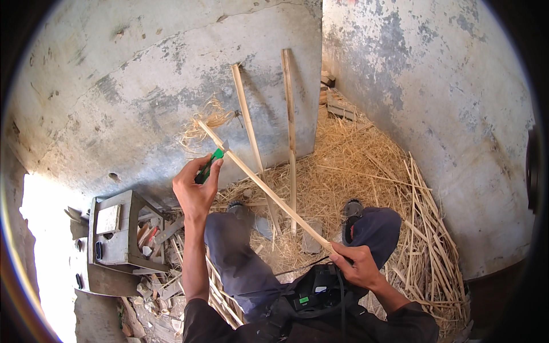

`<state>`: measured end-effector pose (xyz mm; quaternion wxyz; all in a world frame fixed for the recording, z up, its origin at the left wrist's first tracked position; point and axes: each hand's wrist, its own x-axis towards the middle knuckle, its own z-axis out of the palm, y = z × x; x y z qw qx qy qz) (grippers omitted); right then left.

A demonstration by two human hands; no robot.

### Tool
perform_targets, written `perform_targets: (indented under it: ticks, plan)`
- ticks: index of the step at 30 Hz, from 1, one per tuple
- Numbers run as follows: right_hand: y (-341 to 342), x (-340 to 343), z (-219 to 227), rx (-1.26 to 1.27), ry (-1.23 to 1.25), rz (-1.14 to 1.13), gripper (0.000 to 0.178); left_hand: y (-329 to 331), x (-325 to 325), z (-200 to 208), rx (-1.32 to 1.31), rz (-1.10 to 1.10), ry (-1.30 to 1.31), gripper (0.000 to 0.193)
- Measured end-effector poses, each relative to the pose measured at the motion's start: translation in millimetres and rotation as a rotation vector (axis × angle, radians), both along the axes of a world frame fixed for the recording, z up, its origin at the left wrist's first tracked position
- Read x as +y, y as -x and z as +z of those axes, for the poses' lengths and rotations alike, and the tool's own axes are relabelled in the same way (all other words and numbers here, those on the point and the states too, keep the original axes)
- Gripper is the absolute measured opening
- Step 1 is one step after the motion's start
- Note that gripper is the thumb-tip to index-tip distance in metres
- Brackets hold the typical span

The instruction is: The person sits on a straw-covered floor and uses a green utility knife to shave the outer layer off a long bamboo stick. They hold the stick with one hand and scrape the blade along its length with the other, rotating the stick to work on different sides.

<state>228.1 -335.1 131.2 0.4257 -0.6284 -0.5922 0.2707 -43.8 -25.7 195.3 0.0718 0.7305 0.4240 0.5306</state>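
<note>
My left hand [195,186], raised at centre left, is closed round a green utility knife [218,153]. Its blade touches a long, pale wooden strip [274,198] near the far end. The strip slants from upper left down toward my lap. At the near end, the fingers of my right hand [359,267] are wrapped round it. Thin curled shavings [213,117] lie around the strip's far tip; I cannot tell whether they are still attached to it.
Two wooden strips, a left one [246,108] and a right one [290,114], lean on the worn wall [171,34]. Loose shavings [343,154] cover the floor. Many strips are heaped at a pile [434,251] on the right. A wooden box [117,228] stands left.
</note>
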Motion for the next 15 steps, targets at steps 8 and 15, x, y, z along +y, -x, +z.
perform_targets:
  ticks: [8,15]
  plan:
    - [-1.6,-1.9,-0.9,0.031,0.028,0.006,0.036,1.1,1.1,-1.8,0.010,0.008,-0.059,0.024]
    - [0.5,-11.1,-0.7,0.046,0.002,0.012,0.037,12.0,12.9,5.8,-0.014,0.080,-0.063,0.025]
